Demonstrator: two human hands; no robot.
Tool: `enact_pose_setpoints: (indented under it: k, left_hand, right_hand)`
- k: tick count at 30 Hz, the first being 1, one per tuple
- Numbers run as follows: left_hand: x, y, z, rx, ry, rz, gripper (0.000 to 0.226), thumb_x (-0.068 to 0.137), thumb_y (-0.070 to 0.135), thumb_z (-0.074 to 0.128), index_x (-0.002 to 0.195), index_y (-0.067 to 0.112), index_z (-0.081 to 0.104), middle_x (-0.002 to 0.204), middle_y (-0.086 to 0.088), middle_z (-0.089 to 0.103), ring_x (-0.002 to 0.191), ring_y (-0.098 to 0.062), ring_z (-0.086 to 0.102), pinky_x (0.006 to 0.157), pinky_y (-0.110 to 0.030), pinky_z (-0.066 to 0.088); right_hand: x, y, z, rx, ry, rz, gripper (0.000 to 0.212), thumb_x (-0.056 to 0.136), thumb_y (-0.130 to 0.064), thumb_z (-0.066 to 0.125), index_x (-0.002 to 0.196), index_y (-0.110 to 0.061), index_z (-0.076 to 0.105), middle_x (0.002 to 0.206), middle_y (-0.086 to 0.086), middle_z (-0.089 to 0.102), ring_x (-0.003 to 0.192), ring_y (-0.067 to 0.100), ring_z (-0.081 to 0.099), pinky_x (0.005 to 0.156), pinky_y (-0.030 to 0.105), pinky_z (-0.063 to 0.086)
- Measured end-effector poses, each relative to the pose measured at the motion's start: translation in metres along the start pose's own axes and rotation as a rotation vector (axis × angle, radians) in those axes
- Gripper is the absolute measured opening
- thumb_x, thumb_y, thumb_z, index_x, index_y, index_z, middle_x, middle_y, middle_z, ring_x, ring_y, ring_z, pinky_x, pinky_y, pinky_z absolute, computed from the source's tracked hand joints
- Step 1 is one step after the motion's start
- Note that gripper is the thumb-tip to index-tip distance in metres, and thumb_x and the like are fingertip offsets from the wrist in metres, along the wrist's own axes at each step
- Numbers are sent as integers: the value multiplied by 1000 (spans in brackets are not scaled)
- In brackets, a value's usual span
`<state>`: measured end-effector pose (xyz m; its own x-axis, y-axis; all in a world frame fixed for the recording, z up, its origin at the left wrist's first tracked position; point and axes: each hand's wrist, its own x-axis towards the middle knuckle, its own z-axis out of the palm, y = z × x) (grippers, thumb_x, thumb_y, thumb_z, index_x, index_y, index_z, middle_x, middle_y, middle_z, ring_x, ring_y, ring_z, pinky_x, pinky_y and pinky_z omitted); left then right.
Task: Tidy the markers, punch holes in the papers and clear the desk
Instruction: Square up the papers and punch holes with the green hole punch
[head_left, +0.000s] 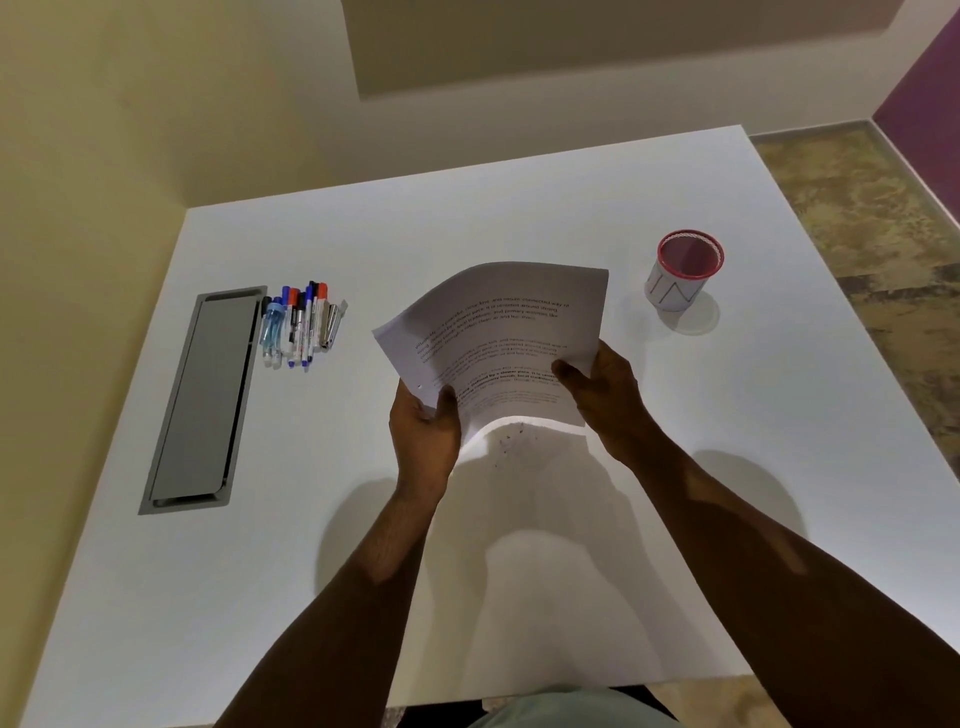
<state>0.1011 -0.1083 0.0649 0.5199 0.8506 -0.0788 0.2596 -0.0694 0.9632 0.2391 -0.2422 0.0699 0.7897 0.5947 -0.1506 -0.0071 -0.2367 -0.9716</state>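
Printed papers (498, 332) held up above the middle of the white desk (571, 208), sheets bowed and fanning away from the body. Left hand (423, 436) closed on the near left corner, thumb (448, 408) pressed over the top sheet, other fingers hidden beneath. Right hand (605, 387) closed on the near right edge, thumb (569, 371) lying across the print, remaining fingers behind the stack. Small punched hole (420, 386) just beside the left thumb, near the corner. Scatter of tiny dark specks (511, 434) on the desk below the papers, between the two wrists.

Well to the left of the left fingers: cluster of markers (298, 325), lying side by side, caps red, blue and black, with a metal stapler-like tool (331, 322) touching the cluster's right side; cannot tell exactly what it is. Beyond those, grey recessed cable tray (202, 400) set into the desk. Far beyond the right fingers, upright red-rimmed mesh pen cup (683, 270), apart from everything else.
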Motion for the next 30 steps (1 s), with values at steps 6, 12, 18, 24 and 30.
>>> enact_pose_setpoints:
  k: [6, 12, 18, 24, 30]
  left_hand:
    - [3, -5, 2, -4, -28, -34, 45, 89, 7, 64, 130, 15, 48, 116, -6, 62, 106, -24, 62, 86, -34, 58]
    - [4, -9, 5, -4, -38, -85, 37, 92, 9, 61, 127, 17, 51, 115, -5, 64, 103, -26, 64, 89, -45, 57]
    - [15, 7, -7, -33, -54, -120, 32, 94, 13, 59, 124, 19, 52, 119, -4, 64, 107, -24, 64, 93, -41, 55]
    - [29, 8, -29, -40, -143, -210, 33, 94, 15, 60, 126, 18, 56, 118, -2, 68, 104, -21, 66, 90, -38, 55]
    - [29, -9, -43, -228, -289, -513, 30, 92, 5, 56, 118, 18, 62, 115, -7, 71, 101, -25, 69, 80, -36, 56]
  right_hand:
    - [4, 4, -1, 81, 6, 62, 30, 94, -8, 55, 114, -31, 54, 110, 2, 64, 105, 28, 61, 89, 46, 56]
    - [1, 11, 0, 26, -3, 62, 27, 96, -11, 53, 116, -29, 53, 109, -2, 64, 104, 26, 62, 90, 47, 55]
    - [8, -6, -5, -103, 31, 21, 19, 97, -12, 53, 113, -21, 54, 103, -2, 63, 93, 23, 62, 82, 36, 56]
    - [13, -13, -11, -21, -34, 73, 17, 94, -17, 58, 110, -23, 58, 98, -8, 67, 87, 13, 67, 71, 26, 57]
    - [7, -4, -11, 13, -178, 164, 18, 95, -25, 57, 113, -22, 57, 102, -3, 70, 84, 17, 71, 68, 29, 59]
